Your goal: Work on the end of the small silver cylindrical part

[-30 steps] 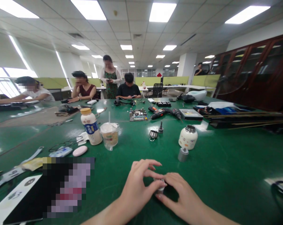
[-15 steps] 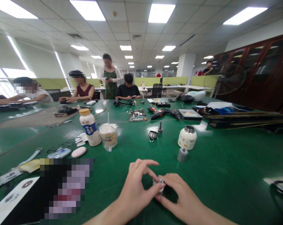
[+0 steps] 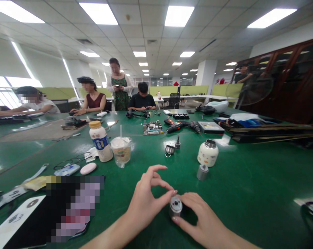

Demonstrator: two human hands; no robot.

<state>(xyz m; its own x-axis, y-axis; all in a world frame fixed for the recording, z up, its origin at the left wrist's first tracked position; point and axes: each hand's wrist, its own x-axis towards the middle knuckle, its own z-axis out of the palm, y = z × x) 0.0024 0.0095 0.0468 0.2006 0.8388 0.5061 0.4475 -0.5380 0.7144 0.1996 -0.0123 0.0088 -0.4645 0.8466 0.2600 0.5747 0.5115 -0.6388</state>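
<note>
A small grey metal cylinder (image 3: 175,206) stands on the green table, its round top with small holes facing up. My right hand (image 3: 202,216) grips it between thumb and fingers from the right. Just to its upper left is my left hand (image 3: 151,197), thumb and index fingertip pinched together by the cylinder's rim; whatever they may hold is too small to make out. A second metal cylinder (image 3: 202,172) stands beyond my right hand, in front of a cream-coloured jar (image 3: 207,153). Farther back are a small metal cup (image 3: 169,149) and a dark metal fitting (image 3: 177,142).
At left are a bottle (image 3: 100,141), a plastic cup with a straw (image 3: 121,150), a pink oval object (image 3: 88,168) and a strap (image 3: 11,194). A circuit board (image 3: 153,128) and power drills (image 3: 182,125) lie farther back. People sit and stand beyond.
My left hand has drawn slightly up and left off the cylinder's top, which shows now. A clear or shiny piece seen between my fingers earlier is no longer distinguishable.
</note>
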